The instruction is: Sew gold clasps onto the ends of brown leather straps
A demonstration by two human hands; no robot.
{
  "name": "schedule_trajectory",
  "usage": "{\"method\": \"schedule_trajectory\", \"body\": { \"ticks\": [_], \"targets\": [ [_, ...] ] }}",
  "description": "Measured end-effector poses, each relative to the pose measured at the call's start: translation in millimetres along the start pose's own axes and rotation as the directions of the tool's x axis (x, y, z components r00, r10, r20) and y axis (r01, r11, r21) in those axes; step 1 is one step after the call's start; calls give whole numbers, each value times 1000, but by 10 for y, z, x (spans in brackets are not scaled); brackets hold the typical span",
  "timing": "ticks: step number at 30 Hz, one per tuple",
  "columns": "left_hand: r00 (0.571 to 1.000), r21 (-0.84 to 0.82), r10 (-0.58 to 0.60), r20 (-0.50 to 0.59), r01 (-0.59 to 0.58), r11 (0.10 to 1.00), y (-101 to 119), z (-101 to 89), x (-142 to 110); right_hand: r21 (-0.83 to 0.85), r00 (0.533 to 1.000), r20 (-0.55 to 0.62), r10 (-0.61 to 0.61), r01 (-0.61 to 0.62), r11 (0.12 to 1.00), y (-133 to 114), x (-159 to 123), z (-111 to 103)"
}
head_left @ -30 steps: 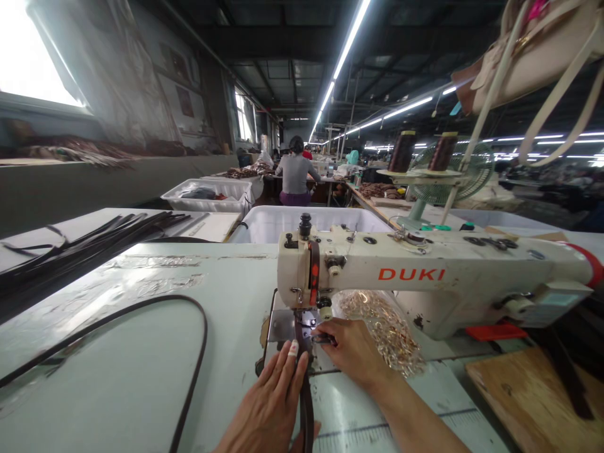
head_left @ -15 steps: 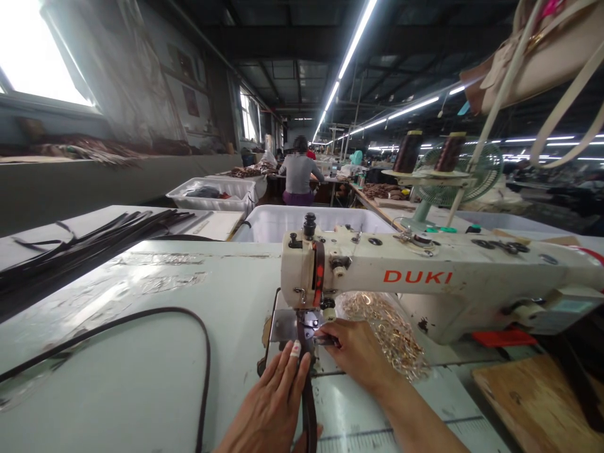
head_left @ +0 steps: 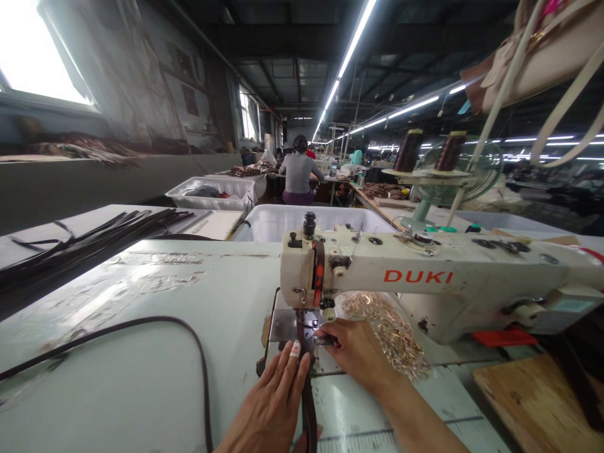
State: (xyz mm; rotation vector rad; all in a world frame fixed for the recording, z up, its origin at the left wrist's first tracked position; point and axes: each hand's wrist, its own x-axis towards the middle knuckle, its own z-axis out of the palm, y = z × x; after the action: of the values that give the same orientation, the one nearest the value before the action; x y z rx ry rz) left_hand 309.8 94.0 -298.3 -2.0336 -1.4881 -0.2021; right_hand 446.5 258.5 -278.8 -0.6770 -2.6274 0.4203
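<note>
On the pale table point(head_left: 117, 377) a slim dark strip point(head_left: 204, 358) curves loose, apparently to leave slack. The left hand point(head_left: 274, 396) lies flat, fingers extended, seemingly keeping the dark strap point(head_left: 309, 409) straight where it runs under the sewing machine's head point(head_left: 306, 267). The right hand point(head_left: 356, 352) pinches a small dark piece point(head_left: 326, 340), perhaps for guiding; bagged metal fittings point(head_left: 387, 333) sit within reach.

The flat silver metal bed plate point(head_left: 284, 327) is glossy; the long dark-brown strap point(head_left: 309, 406) appears smooth, leather-like (semi-matt).
</note>
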Motion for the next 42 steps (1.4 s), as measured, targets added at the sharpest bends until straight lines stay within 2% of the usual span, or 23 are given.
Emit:
{"method": "schedule_trajectory", "body": {
  "ticks": [11,24,42],
  "targets": [
    [1000,-16,-19,-21,18,1000,-33,4,-15,-18,1000,6,-5,5,1000,0,-9,12],
    [999,-36,-26,45,28,999,0,-9,-11,-22,1000,20,-6,6,1000,6,-7,-3],
    [995,-157,-57,83,69,985,3,70,-100,-57,999,42,8,-5,998,-42,-8,-61]
  ]
}}
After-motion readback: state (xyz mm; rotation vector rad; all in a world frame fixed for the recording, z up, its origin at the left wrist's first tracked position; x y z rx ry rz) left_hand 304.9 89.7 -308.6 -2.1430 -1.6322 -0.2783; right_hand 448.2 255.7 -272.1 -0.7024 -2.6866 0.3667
